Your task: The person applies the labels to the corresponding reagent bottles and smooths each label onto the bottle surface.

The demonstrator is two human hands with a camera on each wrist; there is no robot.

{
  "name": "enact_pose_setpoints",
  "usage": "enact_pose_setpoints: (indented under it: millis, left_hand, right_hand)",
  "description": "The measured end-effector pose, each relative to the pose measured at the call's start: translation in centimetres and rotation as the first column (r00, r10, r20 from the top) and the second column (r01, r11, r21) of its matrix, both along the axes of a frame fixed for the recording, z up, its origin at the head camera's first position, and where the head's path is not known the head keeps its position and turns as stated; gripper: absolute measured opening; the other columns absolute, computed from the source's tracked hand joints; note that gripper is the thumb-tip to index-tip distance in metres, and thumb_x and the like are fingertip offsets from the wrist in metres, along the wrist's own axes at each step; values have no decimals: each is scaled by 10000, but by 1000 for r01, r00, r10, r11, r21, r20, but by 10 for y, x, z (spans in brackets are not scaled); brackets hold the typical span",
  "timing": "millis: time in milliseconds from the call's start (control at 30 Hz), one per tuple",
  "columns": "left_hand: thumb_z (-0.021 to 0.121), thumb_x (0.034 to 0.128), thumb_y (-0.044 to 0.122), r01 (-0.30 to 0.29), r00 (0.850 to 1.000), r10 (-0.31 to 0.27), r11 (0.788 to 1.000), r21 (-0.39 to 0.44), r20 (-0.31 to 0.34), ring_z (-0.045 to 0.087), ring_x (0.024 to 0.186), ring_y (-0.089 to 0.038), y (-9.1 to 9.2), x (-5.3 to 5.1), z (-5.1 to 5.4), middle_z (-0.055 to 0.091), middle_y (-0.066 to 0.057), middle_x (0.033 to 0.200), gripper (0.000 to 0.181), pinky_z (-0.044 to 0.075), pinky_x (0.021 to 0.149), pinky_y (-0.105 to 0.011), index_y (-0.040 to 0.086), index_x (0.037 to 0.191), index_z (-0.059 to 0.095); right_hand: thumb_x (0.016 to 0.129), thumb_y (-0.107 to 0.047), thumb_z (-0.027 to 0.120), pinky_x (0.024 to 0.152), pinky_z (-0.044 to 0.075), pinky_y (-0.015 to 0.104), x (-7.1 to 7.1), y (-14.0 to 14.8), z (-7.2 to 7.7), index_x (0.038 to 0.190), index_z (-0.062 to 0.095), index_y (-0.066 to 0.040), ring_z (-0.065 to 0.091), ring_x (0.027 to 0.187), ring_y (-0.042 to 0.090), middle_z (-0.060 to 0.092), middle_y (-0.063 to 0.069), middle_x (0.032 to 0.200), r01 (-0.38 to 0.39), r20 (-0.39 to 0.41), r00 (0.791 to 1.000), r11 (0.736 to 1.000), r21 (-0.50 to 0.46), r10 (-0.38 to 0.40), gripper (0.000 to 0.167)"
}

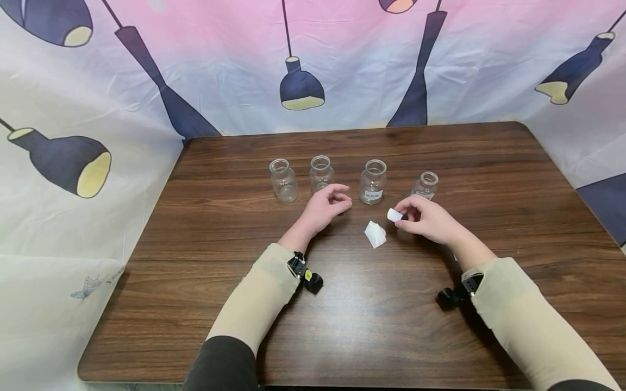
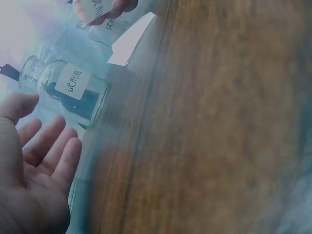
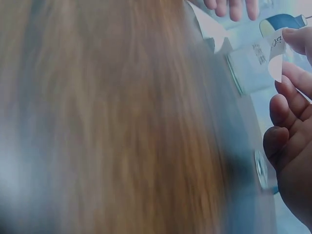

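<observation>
My right hand (image 1: pixel 427 221) pinches a small white label (image 1: pixel 394 215) between thumb and fingertips; in the right wrist view the label (image 3: pixel 277 56) is curled and carries printed characters. My left hand (image 1: pixel 324 208) holds nothing, its fingers loosely bent, in front of a clear glass jar (image 1: pixel 320 165) that it partly hides. Between the hands stands a labelled glass jar (image 1: pixel 374 175); its label is readable in the left wrist view, where the jar (image 2: pixel 48 78) appears tilted by the camera angle. A smaller glass jar (image 1: pixel 429 179) with a white label stands behind my right hand.
A folded piece of white paper (image 1: pixel 375 234) lies on the brown wooden table (image 1: pixel 362 326) between the hands. At the left of the row stands another glass jar (image 1: pixel 283 182), with no label visible. A printed cloth (image 1: pixel 342 49) hangs behind the table.
</observation>
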State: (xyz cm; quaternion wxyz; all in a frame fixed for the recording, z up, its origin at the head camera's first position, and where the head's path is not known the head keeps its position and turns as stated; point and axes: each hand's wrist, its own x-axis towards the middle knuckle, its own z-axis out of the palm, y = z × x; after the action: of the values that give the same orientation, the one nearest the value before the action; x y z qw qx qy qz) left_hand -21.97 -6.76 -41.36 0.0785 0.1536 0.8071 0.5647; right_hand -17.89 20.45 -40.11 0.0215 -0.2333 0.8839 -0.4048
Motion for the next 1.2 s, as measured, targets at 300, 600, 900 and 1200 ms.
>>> enact_pose_setpoints:
  millis: [300, 600, 900, 1200]
  left_hand:
    - [652, 859, 67, 90, 996, -89, 995, 41, -29, 622, 914, -193, 3, 3, 4, 659, -140, 1065, 376, 504, 763, -267, 3, 1215, 549]
    - [644, 855, 37, 187, 980, -185, 982, 17, -76, 610, 971, -203, 9, 5, 8, 621, -146, 1129, 370, 500, 797, -256, 30, 1212, 546]
    - [664, 849, 57, 187, 979, -186, 982, 6, -78, 611, 944, -173, 11, 6, 8, 617, -97, 1136, 351, 494, 800, -253, 37, 1183, 557]
    - [678, 842, 55, 203, 978, -201, 978, 42, -57, 603, 928, -178, 12, 6, 8, 626, -116, 1040, 352, 504, 783, -258, 12, 1167, 547]
  right_hand:
    - [812, -116, 722, 581, 376, 231, -10, -20, -8, 1021, 605, -37, 466, 686, 143, 519, 33, 766, 0, -11, 1000, 993, -119, -1, 253]
    - [818, -130, 708, 560, 378, 226, -16, -36, -10, 1027, 599, -47, 472, 682, 138, 521, 27, 756, 88, 14, 996, 983, -159, -87, 250]
    - [831, -43, 665, 553, 372, 220, -3, -54, 17, 1035, 574, 35, 461, 670, 154, 521, 63, 754, 74, 52, 996, 987, -145, -67, 236]
    - [841, -44, 656, 536, 399, 211, 2, -64, 28, 1046, 571, 50, 484, 658, 154, 560, 98, 821, 62, 81, 996, 983, -176, -48, 241]
